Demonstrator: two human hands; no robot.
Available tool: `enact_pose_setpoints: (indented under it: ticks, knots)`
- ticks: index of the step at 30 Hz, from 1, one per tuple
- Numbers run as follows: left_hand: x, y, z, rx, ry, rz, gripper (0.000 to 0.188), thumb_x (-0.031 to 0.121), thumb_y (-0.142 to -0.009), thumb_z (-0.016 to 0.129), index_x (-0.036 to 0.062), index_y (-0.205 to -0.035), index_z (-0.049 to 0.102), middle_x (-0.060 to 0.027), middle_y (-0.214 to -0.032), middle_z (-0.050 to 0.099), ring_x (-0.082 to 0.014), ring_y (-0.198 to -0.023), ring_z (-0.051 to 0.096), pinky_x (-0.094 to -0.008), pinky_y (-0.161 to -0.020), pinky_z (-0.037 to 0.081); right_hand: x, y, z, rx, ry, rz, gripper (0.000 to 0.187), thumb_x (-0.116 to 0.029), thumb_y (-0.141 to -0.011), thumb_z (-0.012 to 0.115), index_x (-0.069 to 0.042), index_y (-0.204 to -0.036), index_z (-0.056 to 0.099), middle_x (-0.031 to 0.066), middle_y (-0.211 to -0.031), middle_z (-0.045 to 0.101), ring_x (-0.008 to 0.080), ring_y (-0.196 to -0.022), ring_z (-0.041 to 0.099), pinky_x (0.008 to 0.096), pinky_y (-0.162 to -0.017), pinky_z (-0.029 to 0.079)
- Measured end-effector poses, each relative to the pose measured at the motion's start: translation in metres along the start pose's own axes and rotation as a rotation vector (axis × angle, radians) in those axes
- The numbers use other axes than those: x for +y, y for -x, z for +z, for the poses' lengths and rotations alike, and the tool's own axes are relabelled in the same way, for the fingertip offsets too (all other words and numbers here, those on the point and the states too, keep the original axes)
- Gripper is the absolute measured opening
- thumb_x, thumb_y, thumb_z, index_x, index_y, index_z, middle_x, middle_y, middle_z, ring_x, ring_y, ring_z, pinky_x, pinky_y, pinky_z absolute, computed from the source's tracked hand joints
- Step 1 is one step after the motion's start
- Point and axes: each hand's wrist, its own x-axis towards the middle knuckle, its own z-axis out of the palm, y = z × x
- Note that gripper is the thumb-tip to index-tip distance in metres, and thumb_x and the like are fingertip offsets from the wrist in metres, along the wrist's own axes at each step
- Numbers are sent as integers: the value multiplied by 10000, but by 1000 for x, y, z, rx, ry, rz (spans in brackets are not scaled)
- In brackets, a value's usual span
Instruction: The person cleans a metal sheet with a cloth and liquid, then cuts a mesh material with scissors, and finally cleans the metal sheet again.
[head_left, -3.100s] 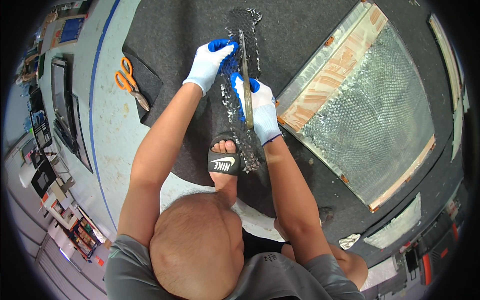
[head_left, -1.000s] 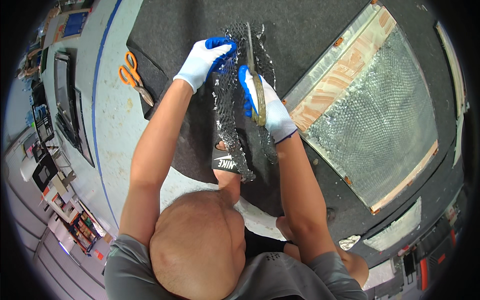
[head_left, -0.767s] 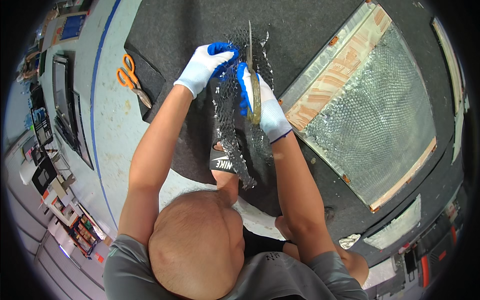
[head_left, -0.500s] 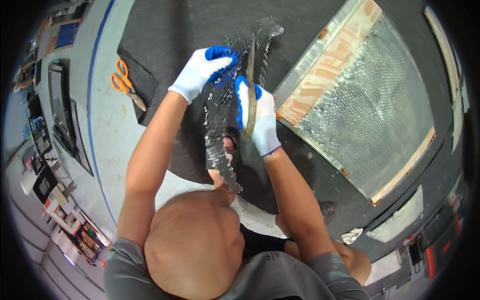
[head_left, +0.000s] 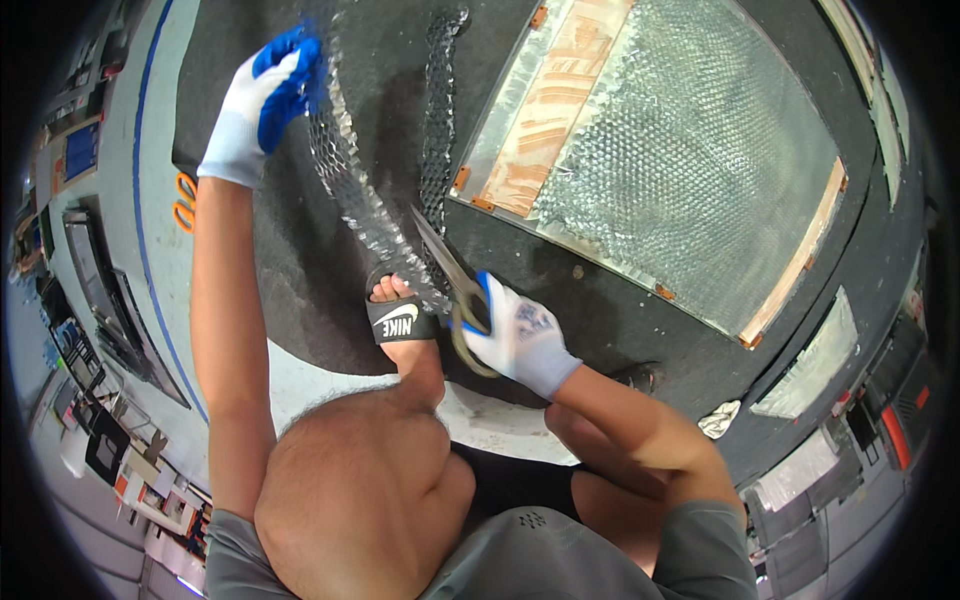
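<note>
The held mesh strip (head_left: 348, 180) hung left of the framed panel (head_left: 700, 160). The left hand (head_left: 280, 90) was closed on its upper part. A second mesh strip (head_left: 437, 130) lay between it and the panel. Below the panel's left corner, the right hand (head_left: 520, 335) was wrapped around the handles of scissors (head_left: 456, 276). Orange handles (head_left: 186, 203) lay well left of the panel.

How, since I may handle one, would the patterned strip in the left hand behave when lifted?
The strip is probably floppy, as it bends along its length from the left hand. It looks light, being narrow and see-through. Its jagged edges may snag.
</note>
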Motion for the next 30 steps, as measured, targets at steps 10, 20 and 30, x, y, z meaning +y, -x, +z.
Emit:
enact_pose_setpoints:
  ticks: [10, 20, 30]
  knots:
    - [66, 54, 141, -486, 0, 257, 555, 160, -961, 754, -23, -1463, 606, -64, -1139, 742, -119, -1019, 692, -287, -878, 577, -7, -17, -155, 319, -826, 89, 729, -308, -997, 773, -18, -1592, 468, 117, -1103, 728, 116, -814, 653, 294, -781, 585]
    - [25, 117, 191, -796, 276, 75, 745, 402, -932, 834, -40, -1474, 577, -80, -1334, 707, -148, -1208, 640, -316, -1073, 520, -11, -76, -258, 607, -1232, -269, 348, -207, -1016, 735, -33, -1314, 687, 83, -1118, 748, 218, -951, 733, 394, -873, 623]
    - [-36, 180, 170, -435, 442, -308, 406, 269, -1048, 701, 2, -1344, 620, -96, -1112, 730, -168, -935, 719, -312, -817, 617, 11, -186, -353, 786, -1381, -157, 174, -174, -995, 755, -87, -1144, 747, 68, -973, 761, 211, -869, 717, 398, -832, 632]
